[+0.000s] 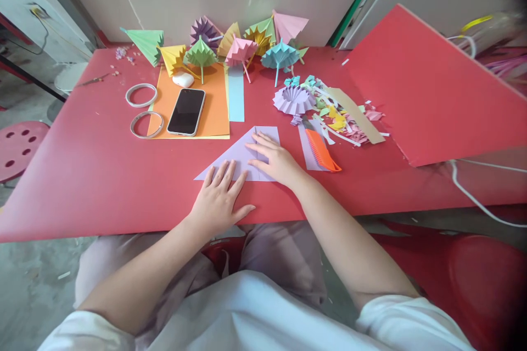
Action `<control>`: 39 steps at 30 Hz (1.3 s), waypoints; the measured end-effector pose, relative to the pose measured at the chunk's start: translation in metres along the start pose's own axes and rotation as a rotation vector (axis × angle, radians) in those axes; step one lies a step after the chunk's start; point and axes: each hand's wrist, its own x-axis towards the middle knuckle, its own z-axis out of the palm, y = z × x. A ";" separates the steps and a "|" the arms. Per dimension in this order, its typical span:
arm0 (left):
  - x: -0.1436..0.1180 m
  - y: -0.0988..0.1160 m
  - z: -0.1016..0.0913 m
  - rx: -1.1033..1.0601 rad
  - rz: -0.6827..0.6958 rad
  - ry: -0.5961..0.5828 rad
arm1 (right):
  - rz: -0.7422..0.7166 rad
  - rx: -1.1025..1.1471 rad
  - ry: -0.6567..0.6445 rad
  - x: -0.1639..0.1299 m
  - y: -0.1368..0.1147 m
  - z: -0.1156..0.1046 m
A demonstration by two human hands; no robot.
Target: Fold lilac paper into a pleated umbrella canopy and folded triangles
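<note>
I am counting two tape rings [141, 95], one phone [186, 112], one orange comb [322, 151], one lilac paper triangle [242, 156] and roughly nine paper umbrellas [241, 50].

Bright, even daylight, soft and diffuse; only faint shadows under each hand on the red worktop [102, 175]. No harsh glare. Sharp at centre, bowed and stretched toward the edges, dark vignetting in the right corners.
</note>
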 end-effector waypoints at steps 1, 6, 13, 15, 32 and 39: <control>0.000 0.000 0.000 -0.002 0.005 0.008 | 0.001 -0.007 0.027 -0.006 -0.002 0.001; 0.000 -0.001 0.001 -0.001 0.016 0.044 | -0.033 -0.090 0.113 -0.036 -0.013 0.008; 0.001 0.000 0.001 0.020 0.014 0.043 | -0.114 -0.115 0.096 -0.046 -0.017 0.010; 0.001 0.000 0.000 0.013 0.017 0.046 | -0.133 -0.107 0.086 -0.046 -0.016 0.009; -0.001 0.000 0.000 -0.025 0.003 0.005 | -0.186 -0.091 -0.029 -0.049 -0.010 0.004; -0.001 0.000 0.000 -0.039 0.000 0.017 | -0.153 -0.023 -0.035 -0.048 -0.008 0.003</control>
